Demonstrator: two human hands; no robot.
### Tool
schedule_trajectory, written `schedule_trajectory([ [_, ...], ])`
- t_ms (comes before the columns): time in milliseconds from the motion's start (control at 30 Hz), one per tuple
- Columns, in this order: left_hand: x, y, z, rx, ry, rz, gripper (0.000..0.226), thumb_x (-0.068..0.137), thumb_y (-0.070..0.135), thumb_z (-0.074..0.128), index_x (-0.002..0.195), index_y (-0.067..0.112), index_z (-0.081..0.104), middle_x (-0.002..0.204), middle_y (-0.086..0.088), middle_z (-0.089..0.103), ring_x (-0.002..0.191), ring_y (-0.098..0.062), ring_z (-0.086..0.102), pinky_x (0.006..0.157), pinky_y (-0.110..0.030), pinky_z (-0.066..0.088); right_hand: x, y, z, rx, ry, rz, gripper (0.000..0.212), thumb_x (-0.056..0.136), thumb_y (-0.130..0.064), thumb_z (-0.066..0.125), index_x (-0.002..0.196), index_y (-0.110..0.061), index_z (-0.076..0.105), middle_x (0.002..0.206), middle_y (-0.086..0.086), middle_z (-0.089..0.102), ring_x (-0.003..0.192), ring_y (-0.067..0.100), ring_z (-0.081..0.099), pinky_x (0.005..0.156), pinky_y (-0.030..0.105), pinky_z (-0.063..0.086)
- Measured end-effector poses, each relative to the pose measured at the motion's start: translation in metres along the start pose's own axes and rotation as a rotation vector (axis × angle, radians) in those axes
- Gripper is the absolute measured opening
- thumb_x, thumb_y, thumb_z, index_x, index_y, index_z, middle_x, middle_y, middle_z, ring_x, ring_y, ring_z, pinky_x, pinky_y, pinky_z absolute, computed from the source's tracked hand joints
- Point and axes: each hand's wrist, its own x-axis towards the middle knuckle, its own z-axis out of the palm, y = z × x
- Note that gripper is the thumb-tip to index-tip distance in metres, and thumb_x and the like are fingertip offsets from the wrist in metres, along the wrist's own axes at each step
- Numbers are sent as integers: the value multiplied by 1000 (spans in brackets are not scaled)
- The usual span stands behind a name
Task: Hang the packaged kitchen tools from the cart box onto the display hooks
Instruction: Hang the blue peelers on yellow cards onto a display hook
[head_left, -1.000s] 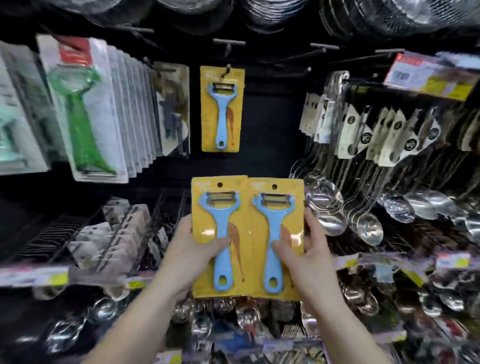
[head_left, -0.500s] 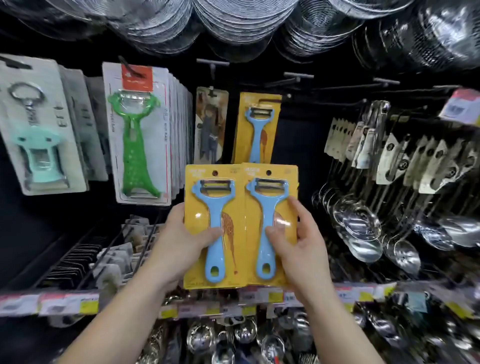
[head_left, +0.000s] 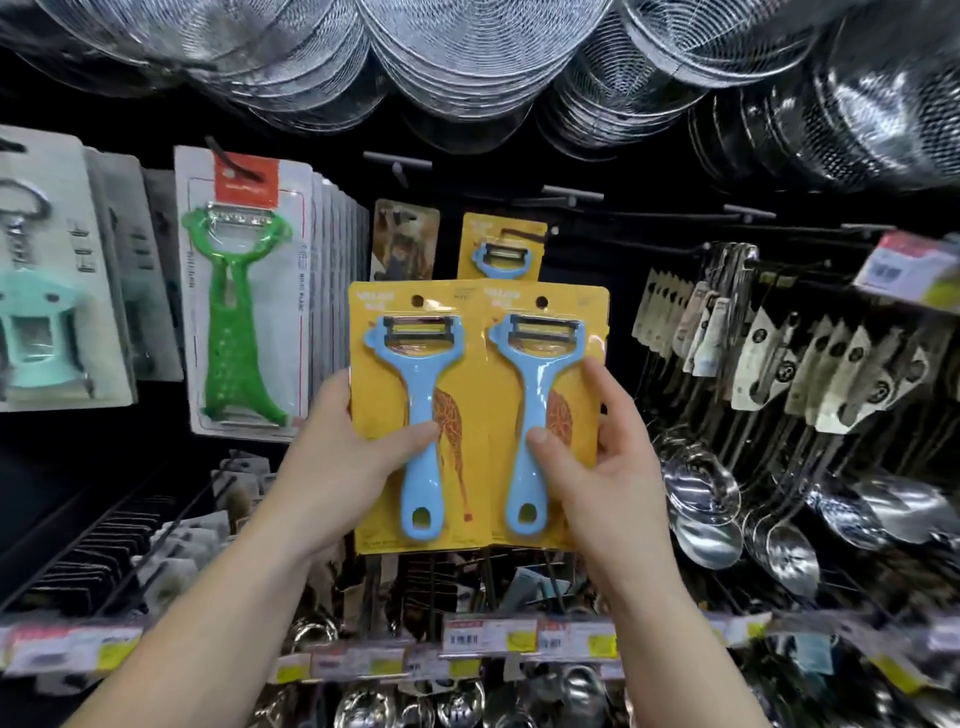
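I hold two yellow cards side by side, each carrying a blue peeler. My left hand (head_left: 343, 457) grips the left peeler pack (head_left: 421, 415) at its left edge, thumb across the handle. My right hand (head_left: 597, 467) grips the right peeler pack (head_left: 540, 410), thumb on the handle and fingers at the right edge. Both packs stand upright with their hang holes at the top. Behind them one more identical peeler pack (head_left: 501, 244) hangs on a display hook (head_left: 571, 196), its lower half hidden by the packs I hold.
Green peeler packs (head_left: 239, 312) hang in a thick row at left, beside teal opener packs (head_left: 41, 322). Ladles and spoons (head_left: 727, 493) hang at right. Wire strainers (head_left: 467, 67) hang overhead. A bare hook (head_left: 397, 161) juts out above. A price-label rail (head_left: 493, 634) runs below.
Both hands have lifted the two peeler packs up and toward the hanging pack, now covering its lower half. The camera has tilted upward, showing more strainers.
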Motion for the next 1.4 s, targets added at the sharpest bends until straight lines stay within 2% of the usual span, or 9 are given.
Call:
schedule_trajectory([
  [167,-5,18,6,-72,72,63,34,88,16,72,118,19,57,105,5,77,91,-12,76,74,-30,58,11,-13,-6,12,-53,-73,66,89,-18,73,124,-67,45,128,-15,62,111,12,67,84,41,60],
  [400,-9,35,17,-123,119,99,34,90,14,69,123,17,59,107,2,78,96,-19,76,84,-42,58,25,-26,-10,44,-94,-125,66,89,-16,72,123,-64,44,126,-16,63,110,7,67,84,36,60],
  [533,-9,41,21,-128,131,116,31,90,14,68,120,15,59,105,2,78,93,-17,76,81,-40,59,32,-33,-11,50,-114,-124,65,89,-15,72,122,-62,41,120,-20,63,102,-1,67,77,25,60],
  [767,-10,39,21,-138,139,113,57,75,27,73,128,13,55,112,-3,76,99,-24,75,88,-47,57,38,-33,-12,60,-125,-94,66,89,-16,72,122,-62,41,123,-18,62,103,3,68,80,32,62],
  [900,-10,34,20,-145,137,114,47,85,19,71,129,11,56,114,-5,76,101,-26,75,92,-49,56,41,-30,-11,46,-120,-97,66,89,-16,72,124,-62,41,123,-22,61,104,2,67,82,32,61],
  [1067,-8,31,21,-146,147,106,60,74,27,73,129,10,55,114,-5,76,101,-25,75,92,-48,57,48,-23,-10,12,-106,-103,66,89,-17,72,124,-62,40,123,-20,60,104,2,67,81,31,61],
  [1200,-6,28,21,-132,145,100,62,73,29,73,129,10,55,113,-5,76,100,-25,75,92,-48,57,59,-11,-5,-71,-81,-114,67,89,-19,72,134,-57,38,122,-22,58,105,-1,64,85,31,60],
  [1300,-4,28,21,-122,156,97,62,71,30,73,127,10,55,112,-4,76,100,-24,75,91,-47,57,74,2,2,-149,-49,-127,70,89,-23,71,143,-50,36,126,-12,55,110,4,60,90,35,58],
  [1400,-3,27,22,-127,178,89,59,69,30,73,123,12,57,110,-3,77,98,-24,75,88,-45,57,93,10,8,-178,-41,-127,70,90,-23,70,147,-44,34,126,-10,50,105,-5,56,89,24,56],
])
